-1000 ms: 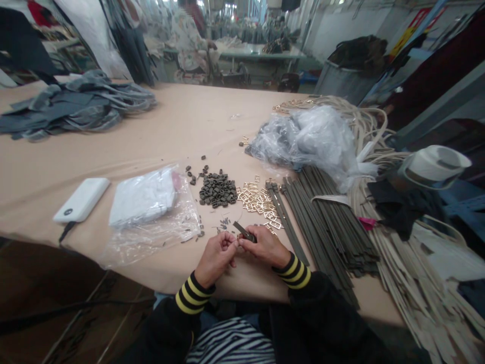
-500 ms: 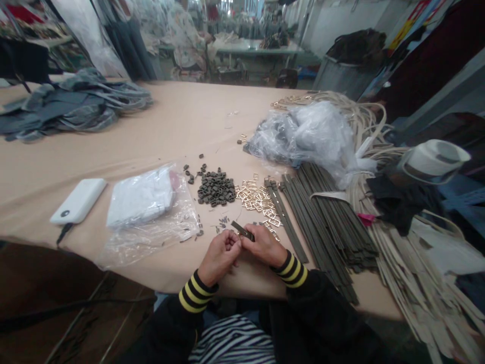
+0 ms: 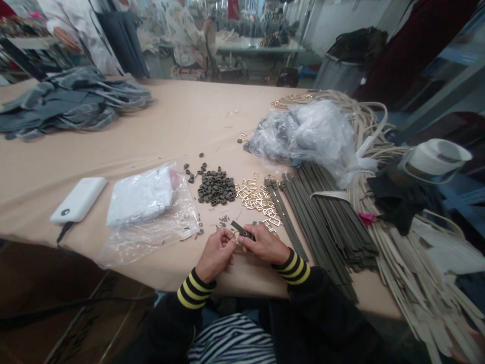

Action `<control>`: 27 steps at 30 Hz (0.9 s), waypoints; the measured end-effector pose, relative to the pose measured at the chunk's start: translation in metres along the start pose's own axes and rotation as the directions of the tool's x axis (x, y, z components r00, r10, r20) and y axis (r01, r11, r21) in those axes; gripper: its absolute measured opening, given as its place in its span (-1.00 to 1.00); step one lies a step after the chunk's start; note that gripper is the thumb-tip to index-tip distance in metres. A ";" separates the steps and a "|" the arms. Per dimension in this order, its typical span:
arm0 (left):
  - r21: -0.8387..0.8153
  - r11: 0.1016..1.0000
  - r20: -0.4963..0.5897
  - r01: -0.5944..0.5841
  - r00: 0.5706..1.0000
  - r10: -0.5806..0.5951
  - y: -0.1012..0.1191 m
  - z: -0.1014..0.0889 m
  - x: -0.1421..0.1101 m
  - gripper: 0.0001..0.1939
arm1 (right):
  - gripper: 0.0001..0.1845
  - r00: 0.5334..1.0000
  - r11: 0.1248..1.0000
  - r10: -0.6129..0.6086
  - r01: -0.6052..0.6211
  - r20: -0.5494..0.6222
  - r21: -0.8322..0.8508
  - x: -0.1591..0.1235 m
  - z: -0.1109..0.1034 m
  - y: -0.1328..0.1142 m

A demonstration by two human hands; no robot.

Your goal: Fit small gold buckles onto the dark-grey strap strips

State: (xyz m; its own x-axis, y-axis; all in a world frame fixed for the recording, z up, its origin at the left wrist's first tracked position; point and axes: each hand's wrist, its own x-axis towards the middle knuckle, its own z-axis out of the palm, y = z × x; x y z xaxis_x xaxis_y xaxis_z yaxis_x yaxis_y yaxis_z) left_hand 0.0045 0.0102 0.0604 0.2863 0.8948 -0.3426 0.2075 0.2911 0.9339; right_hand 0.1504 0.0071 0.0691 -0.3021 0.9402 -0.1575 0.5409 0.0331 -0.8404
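Observation:
Close together near the table's front edge are my two hands. My right hand (image 3: pixel 261 242) is closed on a short dark olive strap (image 3: pixel 242 230), whose free end sticks out up and to the left. A small gold buckle (image 3: pixel 236 235) shows between my hands, and the fingertips of my left hand (image 3: pixel 220 249) are pinched at it. Just beyond lie a heap of dark olive strap loops (image 3: pixel 215 187) and a pile of gold rectangular buckles (image 3: pixel 257 198). Right of them rests a bundle of long olive straps (image 3: pixel 326 217).
A clear plastic bag with white contents (image 3: pixel 140 197) and a white power bank (image 3: pixel 79 199) lie left. Back right are a crumpled plastic bag (image 3: pixel 318 134) and beige straps (image 3: pixel 401 263). Grey fabric pieces (image 3: pixel 71 103) sit far left. A person (image 3: pixel 83 30) stands behind the table.
My left hand has drawn slightly left, away from the right, and more of the gold buckle shows between them. The person at the back left has moved, and a hand now shows there.

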 end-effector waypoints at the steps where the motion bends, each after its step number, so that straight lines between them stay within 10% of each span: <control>1: 0.006 1.000 -0.001 0.000 1.000 0.000 0.000 0.000 0.000 -0.82 | -0.80 1.000 1.000 -0.004 0.004 0.005 -0.003 0.000 0.001 0.000; 15: -0.182 0.983 0.104 -0.001 0.994 0.020 0.004 -0.005 -0.002 -0.77 | -0.87 0.989 0.988 -0.036 0.013 0.143 0.154 0.000 -0.003 -0.001; 20: -0.378 0.922 0.127 0.084 0.991 -0.038 0.005 -0.006 -0.003 -0.74 | -0.86 1.000 0.973 0.009 -0.010 0.008 0.231 0.001 0.002 0.001; 27: -0.044 0.992 -0.105 -0.122 0.988 0.117 -0.002 -0.001 -0.002 -0.82 | -0.76 0.985 0.984 0.109 -0.087 -0.134 0.155 0.000 0.005 -0.001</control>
State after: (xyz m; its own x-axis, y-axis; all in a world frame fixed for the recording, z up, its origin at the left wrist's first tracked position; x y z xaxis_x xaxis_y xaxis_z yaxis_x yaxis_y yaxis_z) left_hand 0.0026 0.0081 0.0595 0.2093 0.9532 -0.2181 0.1300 0.1939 0.9724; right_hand 0.1456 0.0057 0.0674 -0.1331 0.9752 -0.1768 0.4366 -0.1025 -0.8938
